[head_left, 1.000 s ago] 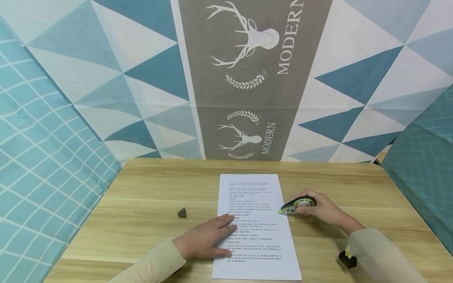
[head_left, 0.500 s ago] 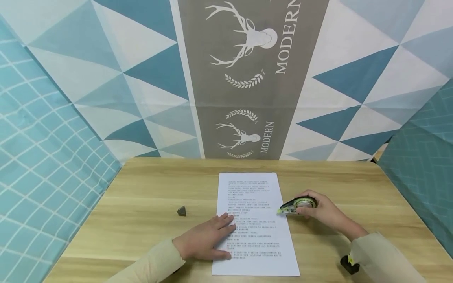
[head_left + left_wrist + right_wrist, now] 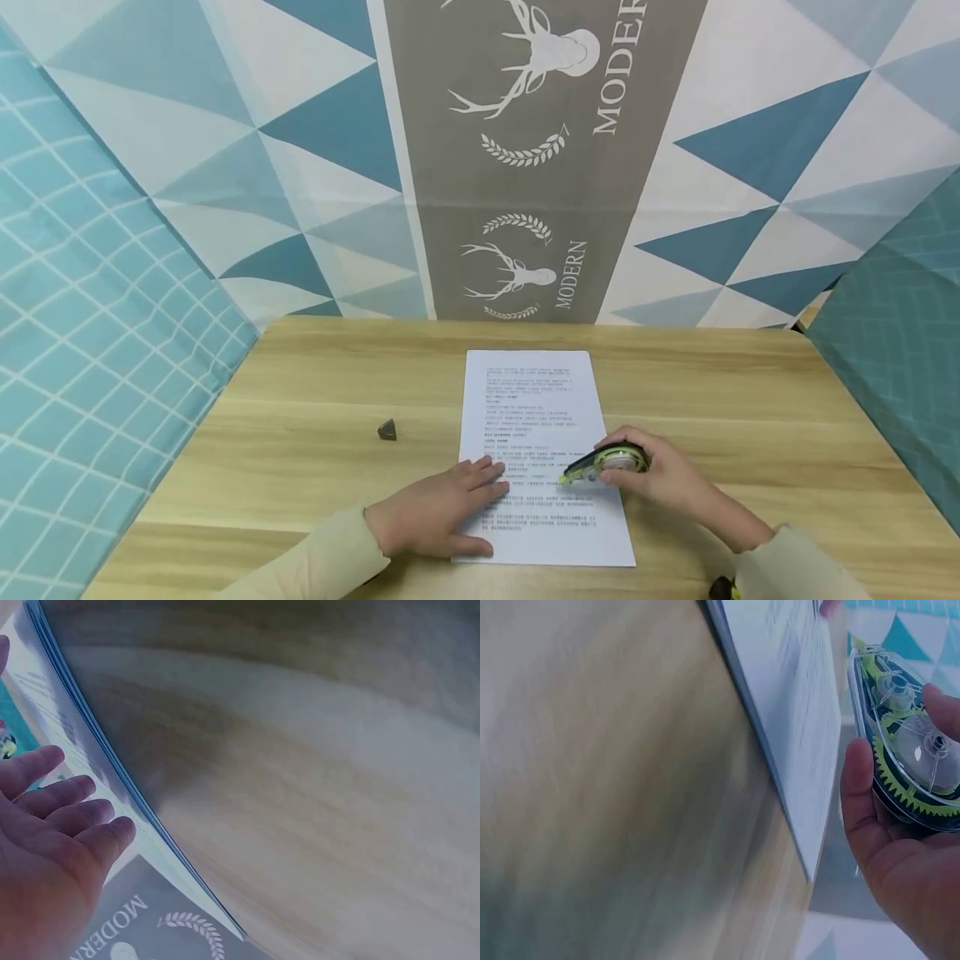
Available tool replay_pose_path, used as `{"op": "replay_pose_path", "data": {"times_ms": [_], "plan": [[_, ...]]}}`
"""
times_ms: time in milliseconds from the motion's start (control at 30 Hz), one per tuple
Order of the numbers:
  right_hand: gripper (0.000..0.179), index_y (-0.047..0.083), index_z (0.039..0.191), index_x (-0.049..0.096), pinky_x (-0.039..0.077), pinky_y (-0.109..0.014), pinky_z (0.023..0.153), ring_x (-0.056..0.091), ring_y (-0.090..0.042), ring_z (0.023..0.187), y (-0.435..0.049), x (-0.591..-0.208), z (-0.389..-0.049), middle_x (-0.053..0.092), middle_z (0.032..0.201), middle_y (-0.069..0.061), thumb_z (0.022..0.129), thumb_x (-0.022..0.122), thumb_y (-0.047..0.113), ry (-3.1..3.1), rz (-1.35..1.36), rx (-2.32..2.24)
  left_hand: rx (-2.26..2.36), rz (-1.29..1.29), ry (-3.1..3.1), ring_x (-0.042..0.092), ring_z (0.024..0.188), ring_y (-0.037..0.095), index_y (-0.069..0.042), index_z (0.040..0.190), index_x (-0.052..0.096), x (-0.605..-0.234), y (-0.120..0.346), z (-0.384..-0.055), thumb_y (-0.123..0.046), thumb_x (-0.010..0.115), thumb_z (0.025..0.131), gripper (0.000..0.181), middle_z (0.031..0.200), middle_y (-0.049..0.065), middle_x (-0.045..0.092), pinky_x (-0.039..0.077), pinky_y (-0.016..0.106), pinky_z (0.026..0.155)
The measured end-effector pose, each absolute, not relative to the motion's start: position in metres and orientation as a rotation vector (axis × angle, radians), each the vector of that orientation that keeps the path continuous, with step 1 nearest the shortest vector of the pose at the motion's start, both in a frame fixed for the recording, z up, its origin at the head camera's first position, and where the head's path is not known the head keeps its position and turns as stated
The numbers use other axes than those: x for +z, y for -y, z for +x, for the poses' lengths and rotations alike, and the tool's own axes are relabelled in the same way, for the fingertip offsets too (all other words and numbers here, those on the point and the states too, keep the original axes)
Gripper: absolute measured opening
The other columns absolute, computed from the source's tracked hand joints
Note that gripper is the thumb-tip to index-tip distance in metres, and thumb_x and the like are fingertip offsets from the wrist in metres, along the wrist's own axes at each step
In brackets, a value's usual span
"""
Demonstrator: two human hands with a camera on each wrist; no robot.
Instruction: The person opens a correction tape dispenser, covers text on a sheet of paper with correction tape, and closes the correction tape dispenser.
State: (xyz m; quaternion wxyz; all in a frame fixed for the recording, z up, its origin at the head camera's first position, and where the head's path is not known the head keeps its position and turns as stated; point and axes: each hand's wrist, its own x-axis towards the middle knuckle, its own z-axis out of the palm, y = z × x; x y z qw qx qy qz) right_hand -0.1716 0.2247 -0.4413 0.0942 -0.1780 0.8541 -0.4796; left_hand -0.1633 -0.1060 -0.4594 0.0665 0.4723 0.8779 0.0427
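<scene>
A stack of printed white paper (image 3: pixel 528 392) lies on the wooden table, its sheet edges visible in the left wrist view. My left hand (image 3: pixel 442 508) rests on the stack's left side with its fingers straight. In my right hand (image 3: pixel 663 475) a correction tape (image 3: pixel 611 461) is held between thumb and fingers, its yellow-green tip over the printed lines right of the middle. Through its clear casing, green gears (image 3: pixel 907 787) show in the right wrist view. Whether the tip touches the paper, I cannot tell.
A small dark wedge-shaped piece (image 3: pixel 387 430) sits on the table (image 3: pixel 300 467) left of the paper. Near the right sleeve lies a black and yellow object (image 3: pixel 722 588), partly hidden. Patterned cloth (image 3: pixel 517 167) hangs behind the table.
The right hand has moved left and toward the person with the correction tape, from the paper's right edge to over its text. The left hand stays on the paper. The head view has tilted slightly.
</scene>
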Motion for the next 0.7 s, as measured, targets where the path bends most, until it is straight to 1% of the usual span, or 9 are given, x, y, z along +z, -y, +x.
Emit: {"op": "replay_pose_path", "data": {"times_ms": [133, 233, 400, 567, 700], "plan": [[0.032, 0.016, 0.106, 0.061, 0.047, -0.020, 0.072, 0.057, -0.002, 0.087, -0.216, -0.446, -0.160, 0.066, 0.103, -0.004, 0.079, 0.072, 0.030, -2.552, -0.587, -1.406, 0.107, 1.434, -2.638, 0.034, 0.139, 0.028, -0.010, 0.141, 0.042, -0.460, 0.103, -0.162, -0.057, 0.047, 0.091, 0.068, 0.149, 0.011, 0.037, 0.033, 0.038, 0.112], [0.031, 0.018, 0.106, 0.061, 0.047, -0.020, 0.072, 0.057, -0.002, 0.087, -0.212, -0.449, -0.154, 0.066, 0.101, 0.000, 0.080, 0.072, 0.031, -2.535, -0.584, -1.392, 0.094, 1.431, -2.626, 0.033, 0.139, 0.028, -0.010, 0.140, 0.042, -0.460, 0.102, -0.162, -0.055, 0.047, 0.091, 0.067, 0.149, 0.011, 0.036, 0.033, 0.038, 0.112], [0.029, 0.023, 0.105, 0.061, 0.048, -0.020, 0.073, 0.058, -0.002, 0.087, -0.204, -0.452, -0.149, 0.065, 0.101, 0.004, 0.080, 0.072, 0.033, -2.511, -0.588, -1.380, 0.072, 1.457, -2.624, 0.035, 0.138, 0.027, -0.009, 0.139, 0.044, -0.459, 0.103, -0.161, -0.053, 0.048, 0.092, 0.065, 0.148, 0.011, 0.038, 0.034, 0.038, 0.111], [0.027, 0.024, 0.104, 0.061, 0.049, -0.021, 0.073, 0.059, -0.002, 0.087, -0.195, -0.455, -0.146, 0.067, 0.099, 0.005, 0.081, 0.070, 0.033, -2.510, -0.677, -1.379, 0.059, 1.490, -2.629, 0.037, 0.137, 0.028, -0.008, 0.138, 0.045, -0.458, 0.103, -0.161, -0.052, 0.049, 0.092, 0.064, 0.147, 0.012, 0.039, 0.035, 0.038, 0.110], [0.024, 0.027, 0.103, 0.061, 0.048, -0.020, 0.076, 0.058, 0.000, 0.089, -0.189, -0.457, -0.144, 0.067, 0.098, 0.010, 0.082, 0.070, 0.033, -2.550, -0.704, -1.354, 0.065, 1.486, -2.627, 0.037, 0.137, 0.028, -0.009, 0.138, 0.046, -0.458, 0.102, -0.161, -0.052, 0.049, 0.092, 0.063, 0.147, 0.012, 0.040, 0.035, 0.038, 0.110]]}}
